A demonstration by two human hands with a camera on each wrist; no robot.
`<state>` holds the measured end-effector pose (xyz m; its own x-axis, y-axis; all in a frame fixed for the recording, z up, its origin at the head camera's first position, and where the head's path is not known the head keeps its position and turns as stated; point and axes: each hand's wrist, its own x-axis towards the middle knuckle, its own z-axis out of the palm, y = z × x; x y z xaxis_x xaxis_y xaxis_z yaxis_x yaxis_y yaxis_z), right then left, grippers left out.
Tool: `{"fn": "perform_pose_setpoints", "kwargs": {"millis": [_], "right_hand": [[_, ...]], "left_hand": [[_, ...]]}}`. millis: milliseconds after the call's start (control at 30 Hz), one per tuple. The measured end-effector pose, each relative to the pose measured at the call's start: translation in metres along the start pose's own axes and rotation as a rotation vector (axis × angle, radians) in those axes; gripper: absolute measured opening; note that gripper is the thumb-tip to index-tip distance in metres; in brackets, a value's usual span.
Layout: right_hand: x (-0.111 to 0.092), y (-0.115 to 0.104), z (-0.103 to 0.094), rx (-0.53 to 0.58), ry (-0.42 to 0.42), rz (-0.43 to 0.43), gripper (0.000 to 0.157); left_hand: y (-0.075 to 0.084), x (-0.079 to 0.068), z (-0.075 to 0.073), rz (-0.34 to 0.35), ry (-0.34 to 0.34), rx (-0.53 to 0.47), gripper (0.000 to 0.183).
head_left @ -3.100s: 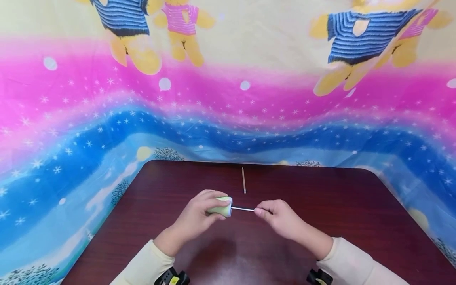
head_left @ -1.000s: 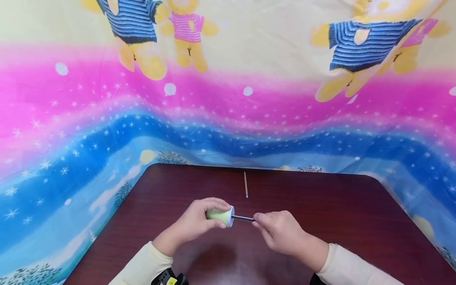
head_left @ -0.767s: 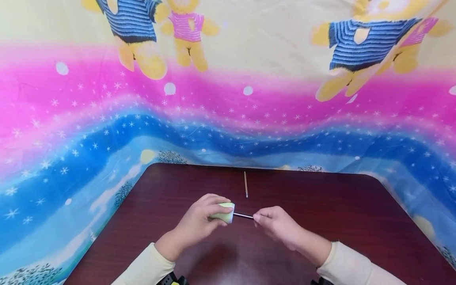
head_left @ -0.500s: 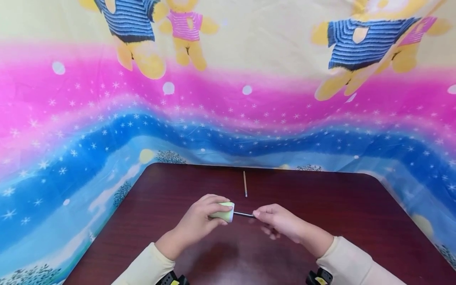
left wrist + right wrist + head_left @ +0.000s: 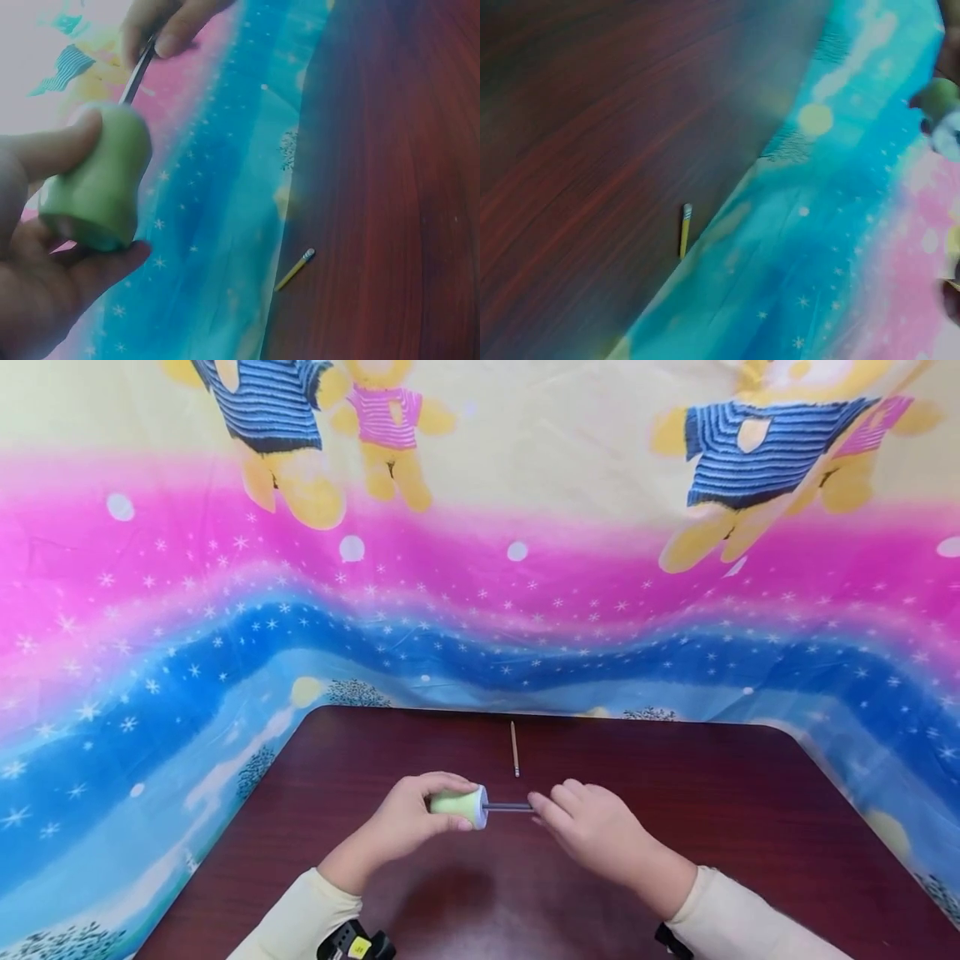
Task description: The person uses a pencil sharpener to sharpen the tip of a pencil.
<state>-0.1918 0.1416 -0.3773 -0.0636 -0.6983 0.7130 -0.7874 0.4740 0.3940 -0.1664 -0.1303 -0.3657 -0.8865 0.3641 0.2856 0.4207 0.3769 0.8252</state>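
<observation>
My left hand (image 5: 405, 821) grips a light green, waisted pencil sharpener (image 5: 453, 806) with a white end, held above the table and lying sideways. A dark, slim pencil (image 5: 508, 807) sticks out of that white end towards the right. At its far end, the fingers of my right hand (image 5: 603, 831) pinch it. In the left wrist view the thumb lies along the upper side of the green sharpener (image 5: 112, 176), with fingers below it. Only part of the sharpener (image 5: 939, 101) shows at the right edge of the right wrist view.
A yellow pencil (image 5: 514, 750) with an eraser end lies on the dark reddish-brown table (image 5: 360, 752), beyond the hands. Behind the table hangs a pink and blue cloth (image 5: 465, 585) printed with bears and snowflakes.
My right hand has rolled back and forth at the pencil's end, its fingers spreading and closing again. The left hand keeps hold of the sharpener, which tilts slightly. The yellow pencil stays put.
</observation>
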Motion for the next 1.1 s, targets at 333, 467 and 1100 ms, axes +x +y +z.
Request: {"fn": "perform_pose_setpoints", "kwargs": {"millis": [333, 467, 1100], "right_hand": [[0.003, -0.021, -0.004, 0.254, -0.057, 0.201, 0.032], [0.008, -0.022, -0.011, 0.637, -0.242, 0.521, 0.017], [0.021, -0.006, -0.024, 0.829, -0.601, 0.920, 0.041]], "left_hand": [[0.005, -0.005, 0.003, 0.105, -0.063, 0.029, 0.038], [0.005, -0.007, 0.007, 0.259, 0.017, 0.176, 0.039], [0.001, -0.006, 0.005, 0.337, 0.100, 0.299, 0.040]]}}
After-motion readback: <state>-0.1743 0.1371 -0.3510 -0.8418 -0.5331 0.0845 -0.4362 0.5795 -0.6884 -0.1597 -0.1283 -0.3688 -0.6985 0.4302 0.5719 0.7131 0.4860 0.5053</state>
